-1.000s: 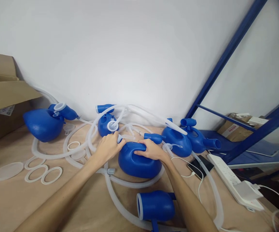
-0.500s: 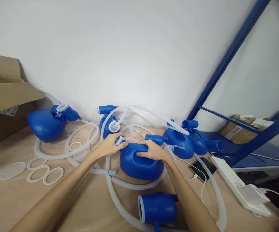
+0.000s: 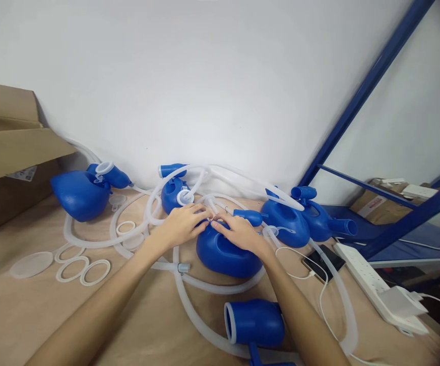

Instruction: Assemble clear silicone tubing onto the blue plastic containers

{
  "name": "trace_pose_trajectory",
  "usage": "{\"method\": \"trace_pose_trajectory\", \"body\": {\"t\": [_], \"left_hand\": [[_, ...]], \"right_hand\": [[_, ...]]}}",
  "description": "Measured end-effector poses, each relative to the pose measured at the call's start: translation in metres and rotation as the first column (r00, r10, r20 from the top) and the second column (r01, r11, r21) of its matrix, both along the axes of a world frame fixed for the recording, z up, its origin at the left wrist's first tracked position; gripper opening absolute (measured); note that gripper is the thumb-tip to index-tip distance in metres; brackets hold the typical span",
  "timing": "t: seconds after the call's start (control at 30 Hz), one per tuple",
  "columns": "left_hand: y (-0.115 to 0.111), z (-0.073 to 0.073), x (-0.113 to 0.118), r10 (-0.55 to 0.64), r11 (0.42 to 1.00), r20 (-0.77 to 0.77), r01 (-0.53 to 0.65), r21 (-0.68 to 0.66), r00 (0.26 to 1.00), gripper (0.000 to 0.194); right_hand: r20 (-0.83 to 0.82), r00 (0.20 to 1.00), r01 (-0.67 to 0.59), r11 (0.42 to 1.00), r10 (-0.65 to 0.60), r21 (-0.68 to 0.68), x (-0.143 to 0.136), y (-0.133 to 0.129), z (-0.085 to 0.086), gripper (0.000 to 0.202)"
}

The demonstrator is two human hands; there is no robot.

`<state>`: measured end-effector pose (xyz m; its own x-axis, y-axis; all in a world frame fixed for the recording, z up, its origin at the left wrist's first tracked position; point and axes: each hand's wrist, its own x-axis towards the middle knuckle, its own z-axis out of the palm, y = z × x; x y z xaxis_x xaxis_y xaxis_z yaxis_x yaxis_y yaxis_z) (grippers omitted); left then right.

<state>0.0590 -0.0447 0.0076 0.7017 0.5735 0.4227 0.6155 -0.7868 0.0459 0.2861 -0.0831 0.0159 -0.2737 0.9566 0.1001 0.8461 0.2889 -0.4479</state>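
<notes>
A blue plastic bottle point(image 3: 227, 255) with a moulded handle lies on the brown tabletop point(image 3: 144, 325) between my forearms. At the bottle's upper left end, my left hand point(image 3: 185, 223) has its fingers pressed together on a small part I cannot make out. My right hand point(image 3: 237, 231) meets it there, fingertips nearly touching the left ones, palm over the bottle's handle. The bottle's mouth is hidden by my fingers. Just behind my right hand lies a small blue connector point(image 3: 248, 217). A clear hose point(image 3: 220, 288) curves around the bottle.
More blue bottles point(image 3: 81, 195) stand left, centre and right among looped hoses. White rings point(image 3: 95, 272) and a flat disc point(image 3: 31, 265) lie left, near a cardboard box point(image 3: 10, 152). A blue wide-mouthed piece point(image 3: 258, 321) sits in front. At right are a phone point(image 3: 323, 264), power strip point(image 3: 368, 279) and blue frame point(image 3: 365, 91).
My right hand has moved left off the handle grip towards the bottle's mouth. The left hand has moved right, over the pale cap seen earlier. The view has shifted slightly.
</notes>
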Motion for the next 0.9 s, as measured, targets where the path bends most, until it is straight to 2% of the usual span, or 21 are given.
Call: {"method": "trace_pose_trajectory", "body": {"t": [0.1,0.2,0.3,0.67,0.8,0.9], "left_hand": [[-0.004,0.002,0.002,0.001,0.997,0.050,0.003,-0.082,0.999,0.028],[-0.008,0.005,0.005,0.042,0.989,0.101,-0.027,-0.145,0.994,0.030],[-0.009,0.008,0.007,0.033,0.982,0.139,-0.006,-0.188,0.990,0.035],[-0.003,0.003,0.005,0.026,0.986,0.115,-0.006,-0.169,0.993,0.034],[-0.009,0.003,0.011,0.073,0.986,0.111,-0.055,-0.158,0.991,0.029],[-0.015,0.004,0.016,0.155,0.979,0.132,-0.135,-0.149,0.979,0.028]], "right_hand": [[-0.009,0.999,-0.039,0.999,0.039,-0.034,0.002,0.000,-0.001,0.044],[0.020,1.000,-0.019,1.000,0.019,0.005,0.003,0.001,-0.003,0.035],[0.029,1.000,-0.012,1.000,0.012,0.024,0.001,0.002,-0.005,0.032],[-0.038,0.999,-0.019,1.000,0.019,0.005,0.003,0.004,-0.006,0.034],[-0.048,0.999,0.009,0.999,-0.007,0.049,0.003,0.007,-0.010,0.031],[-0.047,0.999,0.012,0.999,-0.010,0.034,0.003,0.008,-0.011,0.031]]}}
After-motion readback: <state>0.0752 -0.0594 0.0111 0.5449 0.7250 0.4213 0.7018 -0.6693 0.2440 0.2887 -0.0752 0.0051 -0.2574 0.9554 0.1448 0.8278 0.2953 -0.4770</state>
